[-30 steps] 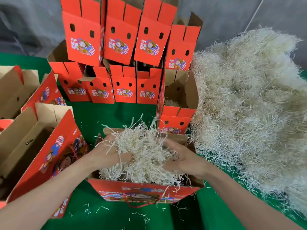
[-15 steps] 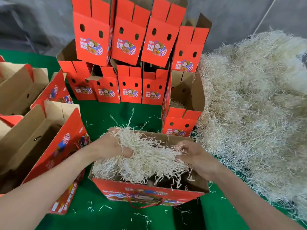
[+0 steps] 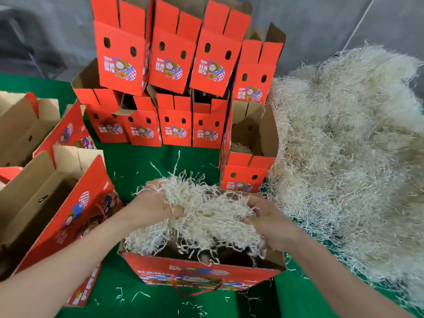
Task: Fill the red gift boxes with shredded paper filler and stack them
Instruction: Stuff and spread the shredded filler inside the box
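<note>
An open red gift box [image 3: 202,270] stands on the green table in front of me, its rope handle hanging at the near side. A wad of pale shredded paper filler [image 3: 206,216] fills its top. My left hand [image 3: 153,204] grips the wad's left end, raised above the box's far left corner. My right hand [image 3: 268,219] grips the wad's right end over the box's right side. Part of the dark box floor shows under the strands.
A big heap of loose shredded paper [image 3: 348,152] covers the table's right side. Stacked red boxes [image 3: 169,88] stand in two tiers at the back, with one filled box [image 3: 246,154] beside the heap. Open unfilled boxes [image 3: 52,207] sit at the left. Stray strands litter the green cloth [image 3: 137,166].
Both hands have lifted and spread the wad of filler, which sat lower and more bunched in the box a second ago; the box floor now shows beneath.
</note>
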